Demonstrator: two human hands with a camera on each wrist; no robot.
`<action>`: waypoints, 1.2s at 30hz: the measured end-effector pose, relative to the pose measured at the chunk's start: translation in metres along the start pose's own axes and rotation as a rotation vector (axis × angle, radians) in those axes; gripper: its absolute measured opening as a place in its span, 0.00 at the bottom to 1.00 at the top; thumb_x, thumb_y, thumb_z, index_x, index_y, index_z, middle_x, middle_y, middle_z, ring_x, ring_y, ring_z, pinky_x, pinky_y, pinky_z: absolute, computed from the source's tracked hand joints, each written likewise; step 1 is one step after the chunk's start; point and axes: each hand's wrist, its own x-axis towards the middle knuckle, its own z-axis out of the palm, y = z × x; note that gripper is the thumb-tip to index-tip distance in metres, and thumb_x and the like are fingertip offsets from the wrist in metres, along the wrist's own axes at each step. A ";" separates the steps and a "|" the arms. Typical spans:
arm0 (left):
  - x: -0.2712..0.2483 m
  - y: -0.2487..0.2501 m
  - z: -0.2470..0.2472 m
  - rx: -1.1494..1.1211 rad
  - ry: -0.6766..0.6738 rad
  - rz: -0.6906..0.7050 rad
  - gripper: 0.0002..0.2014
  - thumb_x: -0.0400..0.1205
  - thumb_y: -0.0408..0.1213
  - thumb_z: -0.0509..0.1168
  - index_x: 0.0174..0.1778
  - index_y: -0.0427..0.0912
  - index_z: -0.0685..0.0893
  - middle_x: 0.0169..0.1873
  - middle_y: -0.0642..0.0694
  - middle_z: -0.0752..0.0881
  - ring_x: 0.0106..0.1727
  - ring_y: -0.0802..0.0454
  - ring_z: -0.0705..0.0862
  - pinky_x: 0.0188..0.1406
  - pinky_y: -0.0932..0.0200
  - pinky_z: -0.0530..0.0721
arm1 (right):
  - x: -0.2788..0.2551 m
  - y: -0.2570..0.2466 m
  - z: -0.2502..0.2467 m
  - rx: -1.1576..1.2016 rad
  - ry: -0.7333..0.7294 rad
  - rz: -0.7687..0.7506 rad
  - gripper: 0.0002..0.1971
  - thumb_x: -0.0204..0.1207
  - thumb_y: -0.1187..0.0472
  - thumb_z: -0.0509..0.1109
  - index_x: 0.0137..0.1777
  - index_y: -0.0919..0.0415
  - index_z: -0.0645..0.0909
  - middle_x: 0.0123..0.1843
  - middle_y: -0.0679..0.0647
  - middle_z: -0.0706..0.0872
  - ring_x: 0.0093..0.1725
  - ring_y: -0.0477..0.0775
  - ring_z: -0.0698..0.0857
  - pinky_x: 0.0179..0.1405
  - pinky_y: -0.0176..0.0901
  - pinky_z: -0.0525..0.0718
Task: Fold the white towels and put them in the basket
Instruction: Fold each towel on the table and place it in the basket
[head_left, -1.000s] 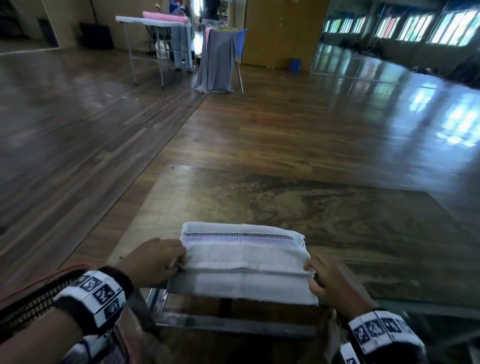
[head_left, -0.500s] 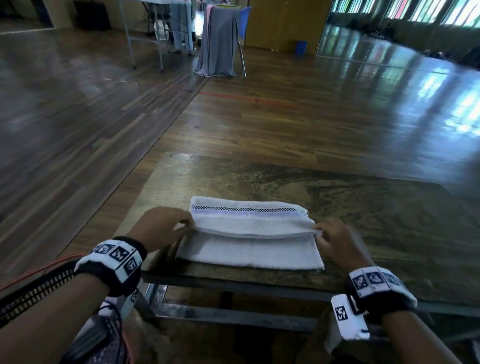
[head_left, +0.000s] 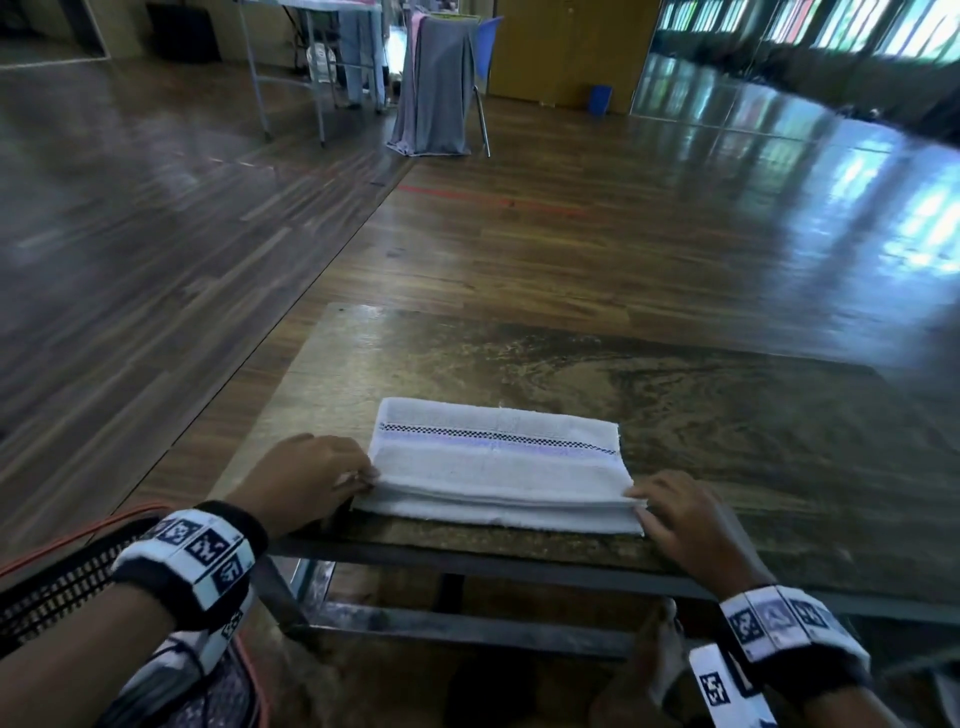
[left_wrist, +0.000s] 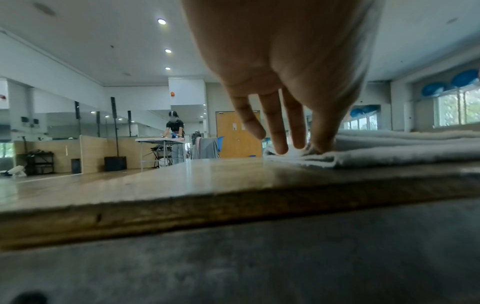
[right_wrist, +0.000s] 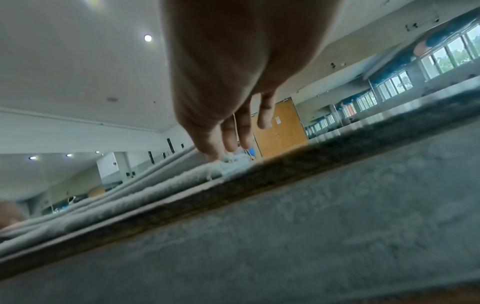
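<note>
Basket mesh (head_left: 57, 582), dark and trailing an orange cable, sat at the far left below the table's near corner, with no towel visible in it. Next to the right, the left hand (head_left: 306, 480) rested at the left end of the white towel (head_left: 496, 467), its fingers (left_wrist: 275, 131) reaching down and pinching the corner layers against the table (head_left: 727, 415); the wrist view showed the fingertips pressed into the stacked folds. The towel itself lay flat near the front edge of the table, checked band and lilac stripe on top. Half a second earlier its upper flap had been lifted and drawn toward the person, with a wide strip of the bottom layer uncovered; now that flap was laid down and its edge sat almost flush with the near edge, leaving only a thin strip showing. That suggests the lengthwise fold was all but done (a final cross fold may be wanted to fit the basket). At the right end, the right hand (head_left: 680, 519) touched the towel's near corner with bent fingers; whether it pinched the layers or merely pressed them I could not tell, since the right wrist view was tilted and the thumb hid the contact. Far behind stood a chair draped in grey cloth (head_left: 434, 83).
</note>
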 end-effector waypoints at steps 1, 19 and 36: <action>-0.001 0.000 -0.002 -0.011 0.064 0.019 0.08 0.80 0.46 0.66 0.50 0.53 0.89 0.49 0.57 0.88 0.47 0.55 0.85 0.47 0.57 0.80 | 0.000 0.000 -0.003 -0.016 0.042 -0.013 0.14 0.63 0.68 0.80 0.47 0.55 0.86 0.44 0.49 0.88 0.44 0.56 0.87 0.40 0.52 0.83; -0.016 -0.005 0.015 0.017 0.020 0.123 0.10 0.78 0.49 0.67 0.53 0.53 0.86 0.55 0.58 0.86 0.53 0.59 0.84 0.54 0.60 0.79 | -0.021 -0.010 -0.004 -0.043 -0.108 0.005 0.19 0.65 0.53 0.80 0.56 0.54 0.86 0.51 0.48 0.87 0.50 0.51 0.86 0.49 0.46 0.82; -0.048 0.002 0.009 -0.447 0.153 0.083 0.12 0.73 0.36 0.73 0.44 0.56 0.79 0.46 0.61 0.85 0.47 0.60 0.84 0.46 0.57 0.83 | -0.040 -0.030 -0.028 0.351 0.142 0.120 0.18 0.64 0.75 0.77 0.48 0.52 0.84 0.47 0.46 0.86 0.50 0.42 0.82 0.51 0.35 0.78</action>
